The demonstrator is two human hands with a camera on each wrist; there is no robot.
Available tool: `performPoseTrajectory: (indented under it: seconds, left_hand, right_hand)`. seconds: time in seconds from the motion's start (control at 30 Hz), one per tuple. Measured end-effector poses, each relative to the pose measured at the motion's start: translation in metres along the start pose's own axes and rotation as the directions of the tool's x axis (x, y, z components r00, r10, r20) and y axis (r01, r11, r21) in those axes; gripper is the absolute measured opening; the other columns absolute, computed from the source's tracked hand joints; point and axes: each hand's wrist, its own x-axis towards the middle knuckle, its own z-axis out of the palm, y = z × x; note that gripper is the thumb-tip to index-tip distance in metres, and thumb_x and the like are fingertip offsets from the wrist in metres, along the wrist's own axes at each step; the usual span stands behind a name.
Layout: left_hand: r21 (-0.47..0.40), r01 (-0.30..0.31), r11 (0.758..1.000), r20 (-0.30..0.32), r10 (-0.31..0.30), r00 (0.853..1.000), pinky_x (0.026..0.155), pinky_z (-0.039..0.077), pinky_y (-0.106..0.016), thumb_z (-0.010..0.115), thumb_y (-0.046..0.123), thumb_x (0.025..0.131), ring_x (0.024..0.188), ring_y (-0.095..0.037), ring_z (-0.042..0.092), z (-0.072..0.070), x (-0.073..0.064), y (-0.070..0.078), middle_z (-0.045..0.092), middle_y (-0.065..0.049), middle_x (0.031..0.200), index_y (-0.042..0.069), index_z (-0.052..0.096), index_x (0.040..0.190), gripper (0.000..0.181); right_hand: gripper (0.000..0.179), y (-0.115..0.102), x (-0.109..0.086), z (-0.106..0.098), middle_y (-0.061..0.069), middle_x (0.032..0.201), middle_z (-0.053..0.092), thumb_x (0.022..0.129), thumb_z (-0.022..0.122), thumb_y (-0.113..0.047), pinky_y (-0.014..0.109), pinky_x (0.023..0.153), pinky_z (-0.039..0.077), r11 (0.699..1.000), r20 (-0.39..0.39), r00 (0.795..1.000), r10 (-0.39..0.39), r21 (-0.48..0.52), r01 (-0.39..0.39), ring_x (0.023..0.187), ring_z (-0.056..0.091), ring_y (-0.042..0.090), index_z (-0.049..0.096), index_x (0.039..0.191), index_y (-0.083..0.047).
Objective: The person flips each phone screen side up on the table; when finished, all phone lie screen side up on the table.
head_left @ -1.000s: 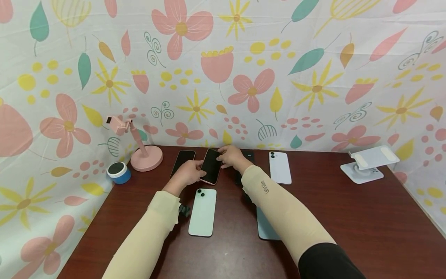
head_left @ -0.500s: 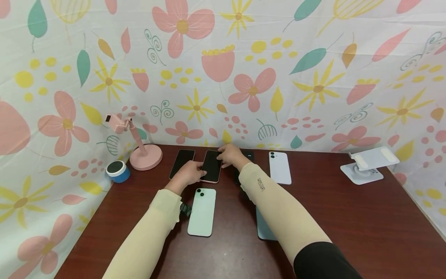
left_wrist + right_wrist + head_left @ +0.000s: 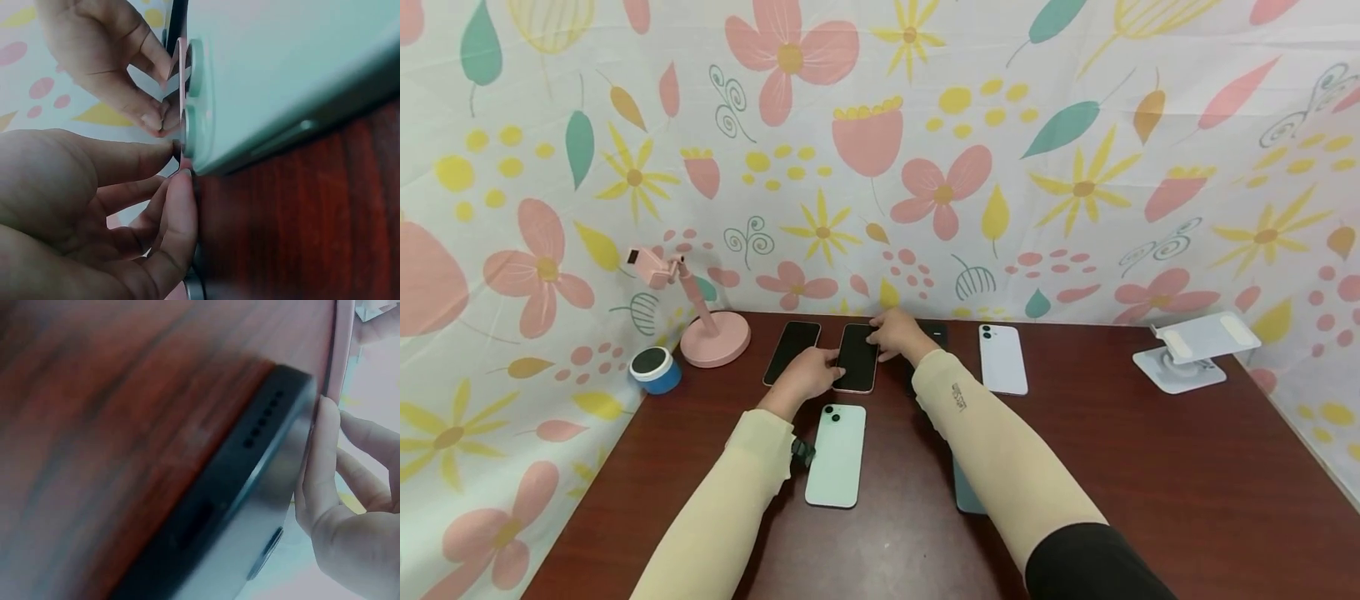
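Both hands are at a phone with a black screen and a pink edge (image 3: pixel 857 358), which lies screen up near the back of the table. My left hand (image 3: pixel 808 372) pinches its lower left edge, thumb over the screen. At the upper right edge, the fingers of my right hand (image 3: pixel 896 333) grip it. A second black-screened phone (image 3: pixel 793 345) lies just to the left. Below the left hand is a mint phone (image 3: pixel 837 457), back up, its two lenses (image 3: pixel 195 69) large in the left wrist view. A dark phone (image 3: pixel 250 481) lies under the right wrist, partly hidden.
A white phone (image 3: pixel 1003 358) lies back up to the right. The right forearm partly covers a blue-grey device (image 3: pixel 967 490). A pink stand (image 3: pixel 718 342) and a blue jar (image 3: pixel 657 375) stand at left, a white folding stand (image 3: pixel 1180 372) at right. A patterned cloth (image 3: pixel 880 167) hangs behind.
The pink-edged phone has turned from a slight slant to nearly straight, in line with the back edge. Both hands keep hold of it and have barely moved.
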Motion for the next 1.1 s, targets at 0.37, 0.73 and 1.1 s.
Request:
performPoseTrajectory:
  seconds: [0.37,0.73,1.1]
  left_hand:
    - [0.118,-0.021,0.993,0.028,0.018,0.999,0.126,0.040,-0.056,0.049,0.030,0.114,0.156,-0.038,0.044,-0.019,0.000,0.018,0.047,-0.016,0.168,0.009,0.046,0.163,0.053]
    - [-0.003,-0.141,0.990,-0.063,0.140,0.988,0.116,0.051,-0.054,0.053,0.040,0.113,0.142,-0.035,0.061,-0.003,-0.006,0.063,0.060,-0.017,0.156,0.010,0.047,0.163,0.059]
    - [0.103,-0.180,0.978,-0.015,0.182,0.983,0.128,0.038,-0.054,0.053,0.043,0.112,0.161,-0.037,0.037,0.029,0.003,0.104,0.045,-0.018,0.169,0.007,0.046,0.162,0.062]
  right_hand:
    - [0.053,0.000,-0.011,-0.022,0.023,0.149,0.058,0.113,0.055,-0.029,0.037,0.084,0.067,0.995,0.030,0.995,-0.100,-0.008,0.100,0.110,0.072,0.035,0.049,0.160,-0.005]
    - [0.054,0.002,-0.042,-0.064,0.024,0.159,0.052,0.113,0.052,-0.030,0.053,0.100,0.061,0.978,0.066,0.980,-0.185,0.110,0.178,0.125,0.068,0.048,0.048,0.159,-0.002]
    - [0.058,0.032,-0.051,-0.102,0.026,0.164,0.044,0.113,0.053,-0.031,0.045,0.097,0.064,0.976,-0.034,0.991,-0.126,0.172,0.130,0.131,0.063,0.051,0.044,0.162,-0.001]
